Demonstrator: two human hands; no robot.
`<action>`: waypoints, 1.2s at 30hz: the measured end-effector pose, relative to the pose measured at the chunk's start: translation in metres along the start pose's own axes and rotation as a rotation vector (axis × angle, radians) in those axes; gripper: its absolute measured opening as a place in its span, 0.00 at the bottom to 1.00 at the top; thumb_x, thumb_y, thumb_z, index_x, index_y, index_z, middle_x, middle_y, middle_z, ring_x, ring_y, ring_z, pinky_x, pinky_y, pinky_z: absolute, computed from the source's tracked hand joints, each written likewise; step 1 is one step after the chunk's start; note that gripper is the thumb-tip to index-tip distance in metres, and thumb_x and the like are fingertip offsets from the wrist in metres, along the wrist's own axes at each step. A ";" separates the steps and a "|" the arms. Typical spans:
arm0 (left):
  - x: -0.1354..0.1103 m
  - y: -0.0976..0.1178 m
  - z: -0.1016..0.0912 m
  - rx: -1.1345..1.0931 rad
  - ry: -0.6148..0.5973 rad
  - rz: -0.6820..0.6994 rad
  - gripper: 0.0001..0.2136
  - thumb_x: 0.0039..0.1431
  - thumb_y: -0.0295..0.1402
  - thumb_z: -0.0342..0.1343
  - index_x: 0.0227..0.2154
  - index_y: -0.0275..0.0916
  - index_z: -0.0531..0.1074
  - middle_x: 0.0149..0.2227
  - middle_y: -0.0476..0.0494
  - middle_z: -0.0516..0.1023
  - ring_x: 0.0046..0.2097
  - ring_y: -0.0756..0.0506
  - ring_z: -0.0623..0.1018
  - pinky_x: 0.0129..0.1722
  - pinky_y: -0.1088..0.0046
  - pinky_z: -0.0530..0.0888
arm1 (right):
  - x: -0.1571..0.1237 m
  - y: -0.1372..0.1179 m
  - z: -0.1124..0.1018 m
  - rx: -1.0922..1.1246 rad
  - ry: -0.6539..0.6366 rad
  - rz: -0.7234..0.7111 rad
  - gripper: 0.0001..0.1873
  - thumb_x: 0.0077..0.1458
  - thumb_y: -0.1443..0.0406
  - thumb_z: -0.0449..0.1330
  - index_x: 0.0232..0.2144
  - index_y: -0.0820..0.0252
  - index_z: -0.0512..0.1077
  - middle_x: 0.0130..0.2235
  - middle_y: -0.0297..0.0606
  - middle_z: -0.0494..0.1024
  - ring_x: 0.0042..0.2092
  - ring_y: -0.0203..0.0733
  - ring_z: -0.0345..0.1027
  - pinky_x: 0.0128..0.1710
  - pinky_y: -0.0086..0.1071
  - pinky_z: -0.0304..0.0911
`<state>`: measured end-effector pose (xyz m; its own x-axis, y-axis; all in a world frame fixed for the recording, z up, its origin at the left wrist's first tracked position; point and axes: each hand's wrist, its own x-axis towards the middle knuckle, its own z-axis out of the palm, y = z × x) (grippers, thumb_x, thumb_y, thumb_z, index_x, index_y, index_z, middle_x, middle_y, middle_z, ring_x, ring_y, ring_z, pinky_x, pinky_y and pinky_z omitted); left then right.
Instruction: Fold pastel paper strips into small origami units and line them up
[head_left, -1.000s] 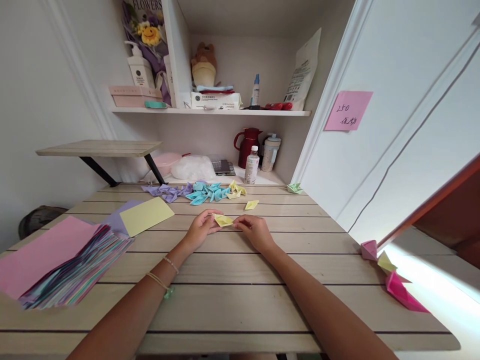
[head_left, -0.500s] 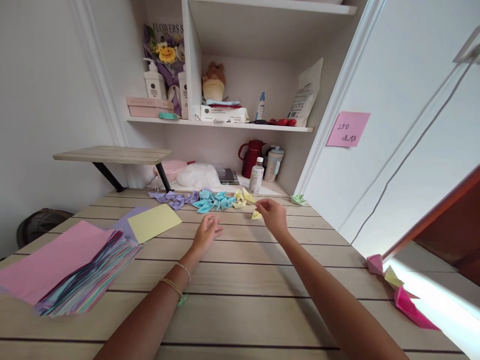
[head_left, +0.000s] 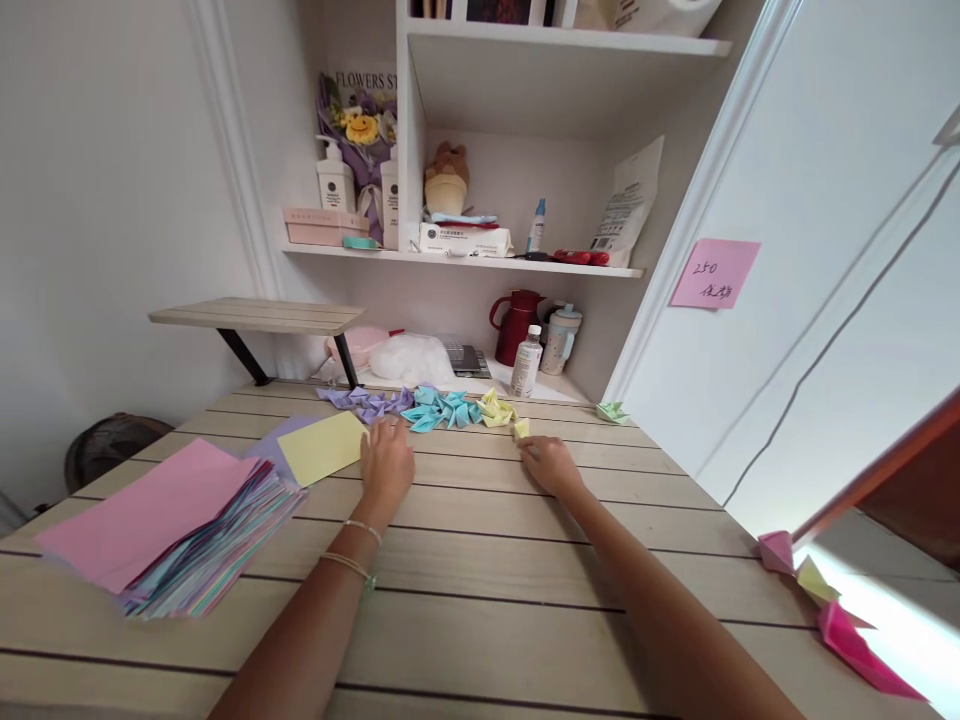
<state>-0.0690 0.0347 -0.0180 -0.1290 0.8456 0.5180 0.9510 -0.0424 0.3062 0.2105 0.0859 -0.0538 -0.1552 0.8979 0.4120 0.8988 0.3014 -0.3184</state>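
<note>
My right hand (head_left: 553,466) reaches to a small yellow folded paper piece (head_left: 520,428) on the table, its thumb and fingers closed on the near side. My left hand (head_left: 388,465) lies palm down, fingers stretched out and a little apart, by the right edge of a yellow paper sheet (head_left: 322,448). Whether its thumb touches the sheet I cannot tell. Beyond the hands runs a row of folded paper pieces: purple ones (head_left: 367,404), blue ones (head_left: 441,410) and yellow ones (head_left: 495,408).
A thick stack of coloured paper (head_left: 217,550) lies at left under a pink sheet (head_left: 150,510). A bottle (head_left: 526,362) and a red jug (head_left: 516,328) stand behind the row. A green folded piece (head_left: 613,411) sits far right; a bright pink one (head_left: 862,650) lies along the right edge.
My right hand has left the yellow pieces in the row and come down to the single yellow piece nearer me. My left hand has moved left to the yellow sheet. The view has tilted up slightly.
</note>
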 end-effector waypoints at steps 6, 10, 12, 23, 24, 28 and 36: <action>0.013 -0.037 -0.018 0.247 -0.275 -0.312 0.18 0.53 0.35 0.48 0.46 0.33 0.67 0.46 0.27 0.71 0.50 0.34 0.69 0.44 0.57 0.66 | 0.003 -0.005 0.015 0.030 0.054 -0.138 0.18 0.55 0.65 0.48 0.46 0.54 0.69 0.52 0.39 0.69 0.54 0.47 0.57 0.51 0.42 0.53; 0.017 -0.046 -0.027 0.255 -0.345 -0.335 0.13 0.54 0.33 0.47 0.39 0.36 0.72 0.40 0.31 0.75 0.44 0.36 0.73 0.37 0.64 0.68 | -0.001 0.000 0.012 0.143 0.102 -0.151 0.15 0.55 0.64 0.49 0.39 0.58 0.73 0.43 0.41 0.75 0.49 0.44 0.63 0.50 0.36 0.55; 0.017 -0.046 -0.027 0.272 -0.326 -0.298 0.13 0.53 0.34 0.49 0.40 0.37 0.71 0.43 0.31 0.73 0.47 0.35 0.71 0.40 0.62 0.67 | -0.002 0.001 0.009 0.165 0.109 -0.141 0.14 0.54 0.64 0.49 0.36 0.58 0.74 0.40 0.40 0.76 0.47 0.44 0.65 0.48 0.35 0.56; 0.015 -0.057 -0.016 0.330 -0.261 -0.323 0.18 0.56 0.40 0.44 0.45 0.38 0.67 0.48 0.28 0.68 0.52 0.32 0.63 0.45 0.49 0.59 | -0.003 -0.005 0.005 0.159 0.069 -0.097 0.12 0.53 0.64 0.51 0.31 0.58 0.75 0.35 0.38 0.77 0.43 0.43 0.66 0.44 0.31 0.57; 0.015 -0.056 -0.018 0.328 -0.261 -0.319 0.18 0.56 0.41 0.44 0.45 0.38 0.67 0.48 0.28 0.68 0.52 0.31 0.63 0.44 0.49 0.59 | -0.003 -0.006 0.005 0.155 0.066 -0.096 0.12 0.53 0.64 0.51 0.31 0.57 0.75 0.35 0.38 0.77 0.43 0.43 0.66 0.44 0.31 0.57; 0.016 -0.047 -0.026 0.291 -0.304 -0.328 0.27 0.49 0.50 0.49 0.49 0.37 0.63 0.48 0.26 0.68 0.51 0.29 0.65 0.42 0.51 0.61 | -0.002 -0.007 0.005 0.139 0.057 -0.082 0.12 0.53 0.64 0.51 0.31 0.57 0.75 0.35 0.38 0.77 0.44 0.43 0.66 0.43 0.30 0.57; 0.015 -0.025 -0.018 0.357 -0.371 -0.357 0.17 0.55 0.40 0.46 0.40 0.36 0.72 0.45 0.27 0.72 0.50 0.29 0.66 0.41 0.49 0.62 | 0.000 -0.007 0.006 0.124 0.041 -0.088 0.11 0.52 0.65 0.52 0.31 0.57 0.75 0.35 0.37 0.77 0.43 0.42 0.66 0.43 0.29 0.57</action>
<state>-0.1000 0.0393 -0.0039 -0.4109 0.9061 0.1011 0.9108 0.4029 0.0906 0.2020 0.0857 -0.0571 -0.2118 0.8530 0.4771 0.8243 0.4182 -0.3817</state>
